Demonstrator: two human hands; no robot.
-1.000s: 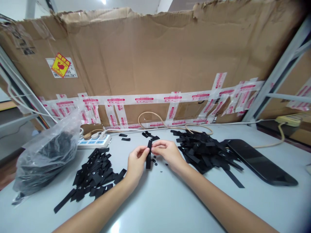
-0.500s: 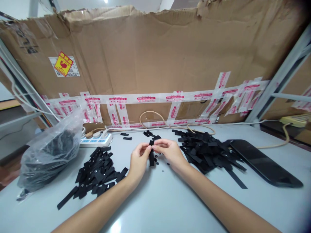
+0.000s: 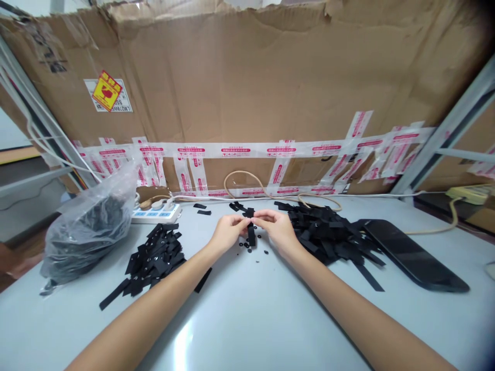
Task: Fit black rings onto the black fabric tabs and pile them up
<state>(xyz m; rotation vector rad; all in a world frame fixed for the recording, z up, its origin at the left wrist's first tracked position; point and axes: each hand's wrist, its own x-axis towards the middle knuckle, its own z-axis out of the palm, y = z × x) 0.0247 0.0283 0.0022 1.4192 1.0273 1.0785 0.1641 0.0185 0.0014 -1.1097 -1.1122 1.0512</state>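
Observation:
Between my two hands is a black fabric strip (image 3: 251, 237), its lower end hanging toward the table. My left hand (image 3: 231, 230) pinches it from the left, and my right hand (image 3: 276, 229) grips it from the right, thumbs almost meeting. Several small black discs (image 3: 247, 246) lie on the table just under the strip. On the left a pile of black strips (image 3: 157, 260) shows small shiny round spots. To the right of my right hand spreads a bigger pile of black strips (image 3: 328, 232). What sits beneath my fingertips is hidden.
A plastic bag (image 3: 88, 237) of dark items stands at the left, beside a white power strip (image 3: 157, 214). A black phone-like slab (image 3: 417, 255) lies at the right. A taped cardboard box (image 3: 240, 93) walls off the back, with a beige cable (image 3: 247, 175) before it.
Both hands, still pinching the strip, have moved slightly away from me and to the right. The camera view has shifted a little, and more small discs show below the strip.

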